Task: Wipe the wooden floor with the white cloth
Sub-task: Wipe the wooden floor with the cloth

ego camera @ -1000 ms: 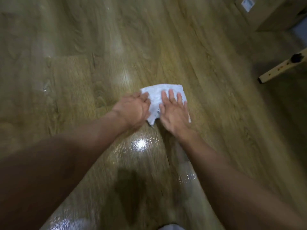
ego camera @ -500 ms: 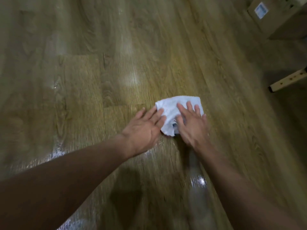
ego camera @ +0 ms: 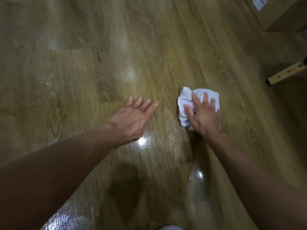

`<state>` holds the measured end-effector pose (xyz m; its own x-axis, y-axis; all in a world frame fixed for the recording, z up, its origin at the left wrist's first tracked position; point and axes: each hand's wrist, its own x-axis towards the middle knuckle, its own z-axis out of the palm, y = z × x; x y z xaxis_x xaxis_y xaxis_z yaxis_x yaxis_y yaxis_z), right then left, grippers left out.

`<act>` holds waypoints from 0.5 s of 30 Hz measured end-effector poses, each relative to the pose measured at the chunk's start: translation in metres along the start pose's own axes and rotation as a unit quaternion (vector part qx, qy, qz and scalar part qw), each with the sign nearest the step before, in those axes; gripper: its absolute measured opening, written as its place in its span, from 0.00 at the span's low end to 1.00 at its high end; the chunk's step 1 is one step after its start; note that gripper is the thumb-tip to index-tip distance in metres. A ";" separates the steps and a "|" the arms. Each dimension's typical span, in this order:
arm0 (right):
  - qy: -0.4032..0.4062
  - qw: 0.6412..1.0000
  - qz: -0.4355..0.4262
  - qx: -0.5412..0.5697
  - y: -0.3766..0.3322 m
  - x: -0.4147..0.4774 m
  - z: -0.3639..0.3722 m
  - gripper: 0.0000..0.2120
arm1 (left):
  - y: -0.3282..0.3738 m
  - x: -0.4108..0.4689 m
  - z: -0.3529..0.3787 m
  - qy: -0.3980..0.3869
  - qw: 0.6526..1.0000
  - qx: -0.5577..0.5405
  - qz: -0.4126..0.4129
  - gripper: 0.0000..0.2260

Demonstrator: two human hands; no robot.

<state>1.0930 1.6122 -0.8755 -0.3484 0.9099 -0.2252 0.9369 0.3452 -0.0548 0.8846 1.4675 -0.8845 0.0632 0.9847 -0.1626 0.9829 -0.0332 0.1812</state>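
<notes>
At 1 o'clock, in the far corner, a brown cardboard box point(ego camera: 279, 15) with a white label point(ego camera: 259, 3); contents hidden. Just right of centre, toward 3 o'clock, a crumpled white cloth point(ego camera: 185, 103), bunched into soft folds, lying on the glossy brown wooden plank floor point(ego camera: 149, 47). Pressed down on the cloth, the right hand point(ego camera: 203, 117), fingers spread and straight, covering its near half. At 9 o'clock from the cloth, apart from it, the left hand point(ego camera: 131, 118), released, fingers extended, holding nothing. Bright glints of light on the boards toward 6 o'clock. At the 3 o'clock edge, a pale wooden leg point(ego camera: 287, 73) with small holes.
</notes>
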 end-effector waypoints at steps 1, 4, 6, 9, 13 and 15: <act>-0.012 0.999 0.031 0.021 -0.010 0.012 -0.001 0.32 | 0.001 0.002 0.001 -0.009 1.000 0.021 0.002 0.27; -0.027 0.998 0.043 0.038 -0.051 0.028 0.005 0.38 | 0.009 0.012 -0.004 -0.038 0.998 0.053 -0.019 0.23; 0.000 1.000 -0.025 0.009 -0.061 0.012 0.015 0.34 | 0.012 0.017 -0.013 -0.045 0.997 0.053 -0.030 0.20; 0.035 0.983 -0.179 -0.018 -0.026 -0.030 0.022 0.28 | 0.014 0.021 -0.026 -0.029 0.998 0.027 -0.054 0.18; 0.026 0.987 -0.157 -0.012 0.052 -0.033 0.009 0.27 | 0.018 0.021 -0.022 -0.089 0.992 0.062 -0.059 0.19; 0.037 0.998 -0.042 0.015 0.053 -0.002 0.005 0.26 | 0.020 0.020 -0.026 -0.100 0.991 0.053 -0.069 0.18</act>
<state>1.1437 1.6274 -0.8831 -0.4250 0.8934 -0.1457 0.9047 0.4140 -0.1005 0.9014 1.4910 -0.8592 -0.0510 0.9274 -0.3706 0.9965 0.0719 0.0426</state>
